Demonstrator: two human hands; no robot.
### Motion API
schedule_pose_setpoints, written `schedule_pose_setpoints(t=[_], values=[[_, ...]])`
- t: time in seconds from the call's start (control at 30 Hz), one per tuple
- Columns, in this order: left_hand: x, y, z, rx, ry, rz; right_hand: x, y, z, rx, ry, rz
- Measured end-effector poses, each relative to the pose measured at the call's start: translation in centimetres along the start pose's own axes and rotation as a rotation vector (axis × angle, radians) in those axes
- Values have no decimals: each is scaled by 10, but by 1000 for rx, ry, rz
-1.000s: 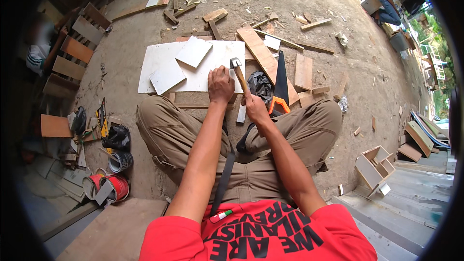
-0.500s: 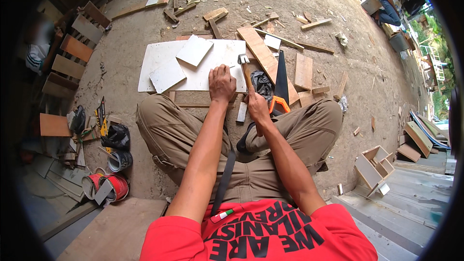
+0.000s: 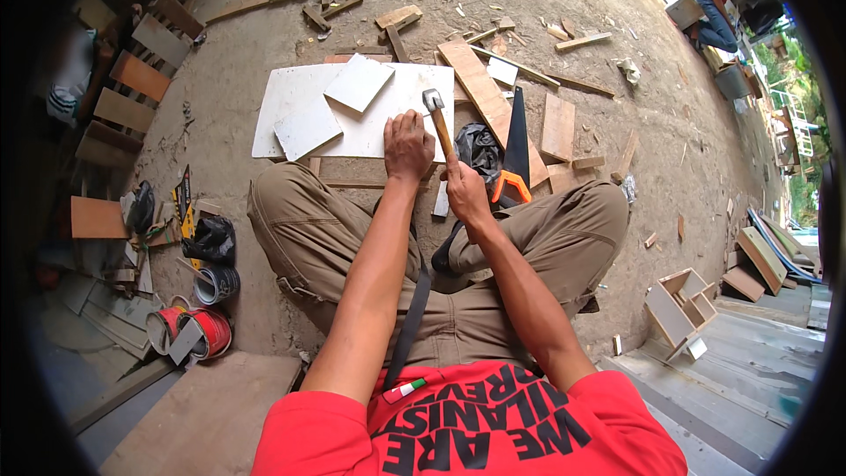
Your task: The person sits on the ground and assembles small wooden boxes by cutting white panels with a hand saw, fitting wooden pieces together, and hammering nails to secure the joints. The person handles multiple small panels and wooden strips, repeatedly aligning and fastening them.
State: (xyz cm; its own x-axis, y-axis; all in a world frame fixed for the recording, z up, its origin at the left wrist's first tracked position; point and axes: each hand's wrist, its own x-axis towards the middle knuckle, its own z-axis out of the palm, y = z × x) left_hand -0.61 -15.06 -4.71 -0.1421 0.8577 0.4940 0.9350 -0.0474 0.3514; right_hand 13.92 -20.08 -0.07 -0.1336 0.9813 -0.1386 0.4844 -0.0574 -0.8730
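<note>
One hammer [image 3: 436, 119]: raised again after dipping low, head over the white board's [image 3: 291, 101] near right corner.
Right hand [image 3: 465, 194]: fingers clamped on the handle.
Left hand [image 3: 408, 145]: fingers curled together, pressing the board's edge.
Handsaw [image 3: 514, 145]: lying just beside, on the ground.

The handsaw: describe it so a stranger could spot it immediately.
Start at the big white board on the dirt ahead of the seated person. Just right of it, beside the right hand, lies the handsaw: the only dark tapered blade with an orange handle among pale wood offcuts.
</note>
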Motion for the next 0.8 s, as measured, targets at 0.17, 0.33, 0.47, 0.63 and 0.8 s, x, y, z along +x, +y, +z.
schedule_pose_setpoints(t=[0.17, 0.33, 0.47, 0.63, 0.8], values=[[0, 1, 1, 4, 9, 13, 6, 10, -1, -43, 3, 39], [3, 1, 1, 35, -10, 6, 1, -11, -10, 30, 27, -13], [1, 1, 1, -15, -15, 1, 8, 5, -12, -80, -51, 94], [0, -3, 0, -82, -33, -8, 9, 17, -9, 68, 13, 110], [0, -4, 2, -86, -23, 0, 6, 14, -9, 37, 40, 43]])
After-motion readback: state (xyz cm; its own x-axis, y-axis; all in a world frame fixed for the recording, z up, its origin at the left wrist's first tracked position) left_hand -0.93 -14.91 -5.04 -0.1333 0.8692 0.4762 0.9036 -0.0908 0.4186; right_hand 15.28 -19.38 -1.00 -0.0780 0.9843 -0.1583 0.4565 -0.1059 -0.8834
